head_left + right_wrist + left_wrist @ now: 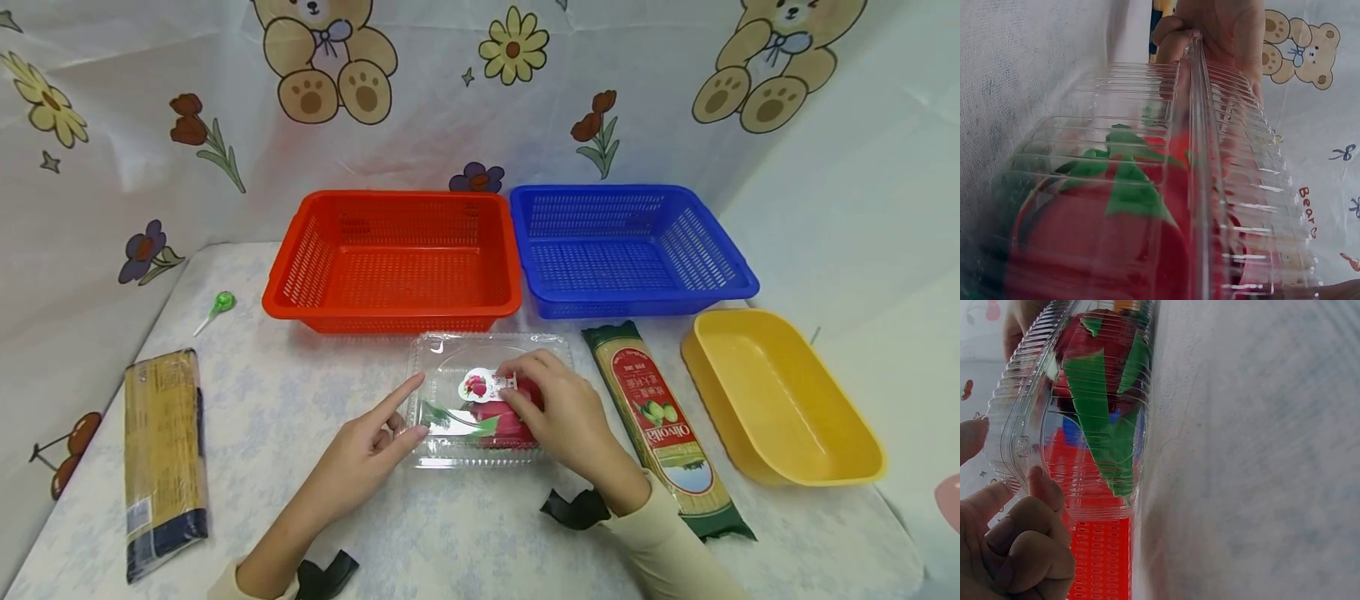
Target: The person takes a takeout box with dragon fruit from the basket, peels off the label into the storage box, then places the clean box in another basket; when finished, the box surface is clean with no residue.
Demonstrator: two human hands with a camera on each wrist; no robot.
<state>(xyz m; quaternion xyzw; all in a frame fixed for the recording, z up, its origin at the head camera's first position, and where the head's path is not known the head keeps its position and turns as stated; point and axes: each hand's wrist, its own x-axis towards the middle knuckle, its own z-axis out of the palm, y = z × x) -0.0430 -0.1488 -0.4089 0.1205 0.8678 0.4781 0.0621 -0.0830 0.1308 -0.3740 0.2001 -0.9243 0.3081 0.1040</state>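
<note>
A clear plastic clamshell box (442,454) lies closed on the table, with a red dragon fruit with green leaf tips (506,421) inside. On its lid is a white sticker (474,385) with a dragon fruit picture. My right hand (566,408) is over the lid's right half, thumb and index finger pinching the sticker's right end. At the box's left edge, my left hand (367,454) touches the rim with extended index finger and thumb, its other fingers folded in. The left wrist view shows those folded fingers (1038,550) beside the box; the right wrist view shows the fruit (1104,250) through the ribbed wall.
Behind the box stand a red basket (390,323) and a blue basket (645,307). A yellow tub (787,400) and a green-ended spaghetti pack (663,425) lie to the right. On the left are another pasta pack (163,450) and a green lollipop (223,302).
</note>
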